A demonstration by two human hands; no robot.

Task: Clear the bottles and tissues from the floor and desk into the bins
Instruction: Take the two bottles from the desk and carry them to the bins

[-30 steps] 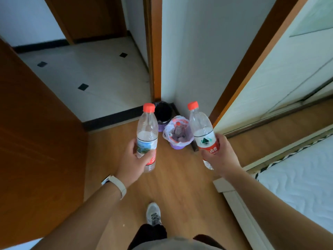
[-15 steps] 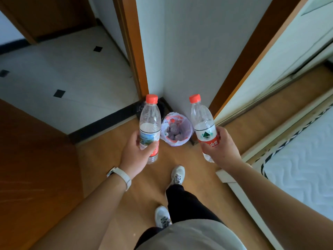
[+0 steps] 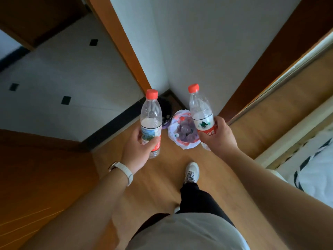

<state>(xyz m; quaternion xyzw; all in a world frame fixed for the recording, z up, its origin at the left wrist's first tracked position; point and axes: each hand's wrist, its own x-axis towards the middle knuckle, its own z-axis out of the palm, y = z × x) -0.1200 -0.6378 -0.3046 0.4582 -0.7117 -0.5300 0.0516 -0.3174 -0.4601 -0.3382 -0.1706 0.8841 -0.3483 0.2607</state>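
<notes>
While my left hand (image 3: 138, 150) curls round the left bottle (image 3: 151, 121) and my right hand (image 3: 219, 138) round the right bottle (image 3: 201, 110), both held near the bin (image 3: 188, 145) (already bottle-filled), a dropped one may bounce out.

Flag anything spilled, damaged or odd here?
Nothing spilled or damaged. Left bottle in the left hand and right bottle in the right hand are capped, near upright. White-lined bin already looks nearly full.
</notes>
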